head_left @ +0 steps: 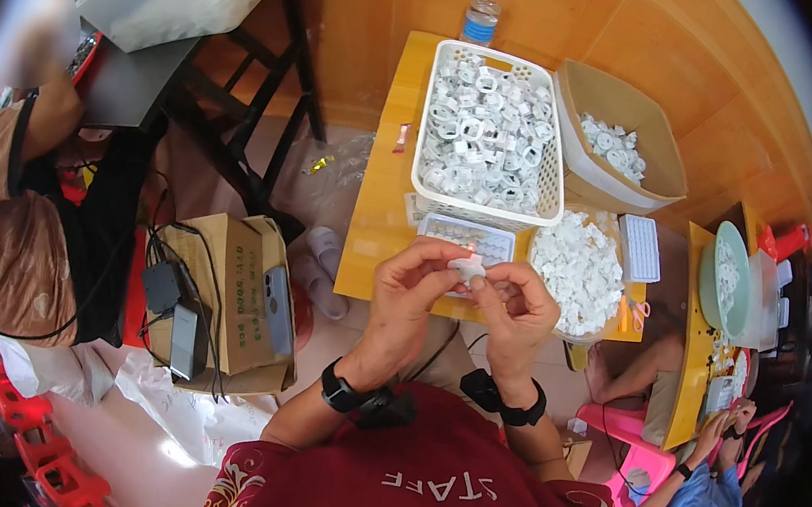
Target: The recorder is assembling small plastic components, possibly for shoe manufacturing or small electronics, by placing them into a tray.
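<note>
My left hand and my right hand meet over the near edge of the yellow table. Both pinch one small white plastic piece between thumbs and fingertips. Just beyond them, partly hidden by my left fingers, lies a white tray holding rows of small round parts. A white perforated basket full of clear-and-white plastic parts stands behind the tray. To the right of my right hand is a heap of small white pieces in a round container.
A cardboard box with more white parts stands back right, near a white ridged tray and pink scissors. A water bottle stands behind the basket. People sit at left and right. A cable-draped carton stands left on the floor.
</note>
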Motion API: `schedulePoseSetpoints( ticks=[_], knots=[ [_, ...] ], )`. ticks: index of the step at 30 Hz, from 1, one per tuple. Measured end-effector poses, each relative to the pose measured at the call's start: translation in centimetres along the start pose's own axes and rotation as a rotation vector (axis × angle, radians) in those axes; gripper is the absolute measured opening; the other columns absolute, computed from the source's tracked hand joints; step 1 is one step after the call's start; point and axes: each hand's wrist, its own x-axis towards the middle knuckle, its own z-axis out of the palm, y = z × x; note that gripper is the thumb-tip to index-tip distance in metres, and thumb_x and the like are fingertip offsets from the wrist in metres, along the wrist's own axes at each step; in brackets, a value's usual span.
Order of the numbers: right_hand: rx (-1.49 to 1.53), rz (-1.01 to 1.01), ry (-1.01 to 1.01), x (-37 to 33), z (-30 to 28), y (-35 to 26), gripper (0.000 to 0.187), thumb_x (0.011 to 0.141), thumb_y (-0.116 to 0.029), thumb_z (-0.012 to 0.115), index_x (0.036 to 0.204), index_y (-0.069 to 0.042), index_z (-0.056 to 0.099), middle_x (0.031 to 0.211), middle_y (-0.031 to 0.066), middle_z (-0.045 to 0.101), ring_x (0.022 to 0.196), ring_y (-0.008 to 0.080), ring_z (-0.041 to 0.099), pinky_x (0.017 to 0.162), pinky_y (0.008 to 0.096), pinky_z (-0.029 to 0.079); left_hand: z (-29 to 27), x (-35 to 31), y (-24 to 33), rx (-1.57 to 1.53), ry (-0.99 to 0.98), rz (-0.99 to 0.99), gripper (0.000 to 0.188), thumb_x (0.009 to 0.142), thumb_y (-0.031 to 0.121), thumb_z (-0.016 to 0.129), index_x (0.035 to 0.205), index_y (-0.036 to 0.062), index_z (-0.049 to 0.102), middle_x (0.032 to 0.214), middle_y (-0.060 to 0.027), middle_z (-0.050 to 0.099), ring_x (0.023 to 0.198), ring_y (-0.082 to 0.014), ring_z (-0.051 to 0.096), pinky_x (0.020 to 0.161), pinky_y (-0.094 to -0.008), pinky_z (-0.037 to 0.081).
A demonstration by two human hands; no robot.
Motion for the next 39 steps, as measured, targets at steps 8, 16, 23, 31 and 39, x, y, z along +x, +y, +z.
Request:
schedulePoseSetpoints(
  ticks=[8,16,23,31,39],
  knots=[
    [-0.017,0.036,-0.001,0.9,-0.5,-0.5,0.011,0.074,0.002,0.063,0.084,0.000,0.059,0.073,0.0028,0.060,0.063,0.0064,0.056,0.058,0.0184,0.044,0.5,-0.8,0.9,0.040,0.055,-0.031,0.023,0.080,0.000,0.054,0.102,-0.0008,0.057,0.099,-0.0090,0.057,0.089,-0.0157,0.056,0.080,-0.0300,0.046],
    [-0.389,-0.365,0.248,13.7,-10.0,-1.2,0.022,0.081,-0.004,0.059,0.103,0.000,0.058,0.088,0.0056,0.061,0.076,0.0101,0.057,0.062,0.0234,0.048,3.2,-2.1,10.0,-0.066,-0.763,0.201,0.033,0.085,0.022,0.051,0.105,-0.0037,0.055,0.098,-0.0254,0.055,0.092,-0.0357,0.056,0.084,-0.0434,0.045],
    [-0.426,-0.297,0.174,8.2,-7.0,-5.6,0.019,0.082,-0.003,0.057,0.101,0.002,0.058,0.090,0.0065,0.059,0.078,0.0114,0.057,0.064,0.0223,0.046,8.6,-1.0,10.1,-0.358,-0.918,0.774,0.035,0.079,0.015,0.060,0.104,-0.0081,0.055,0.093,-0.0156,0.058,0.090,-0.0235,0.057,0.080,-0.0332,0.044],
    [0.057,-0.533,-0.327,3.5,-0.1,-11.5,0.057,0.086,-0.025,0.053,0.132,-0.002,0.027,0.101,0.0209,0.050,0.067,0.0248,0.061,0.050,0.0294,0.051,8.3,-3.2,7.0,-0.336,-1.085,0.761,0.035,0.079,0.017,0.059,0.104,-0.0078,0.055,0.094,-0.0175,0.057,0.090,-0.0254,0.057,0.080,-0.0346,0.044],
    [-0.088,-0.045,0.201,2.9,0.2,-16.3,0.069,0.067,-0.029,0.067,0.120,0.004,0.038,0.126,0.0235,0.038,0.088,0.0266,0.056,0.067,0.0336,0.052,8.3,-3.1,6.3,-0.314,-1.125,0.612,0.036,0.080,0.018,0.058,0.104,-0.0075,0.055,0.095,-0.0193,0.057,0.090,-0.0273,0.057,0.080,-0.0360,0.045]
  ],
)
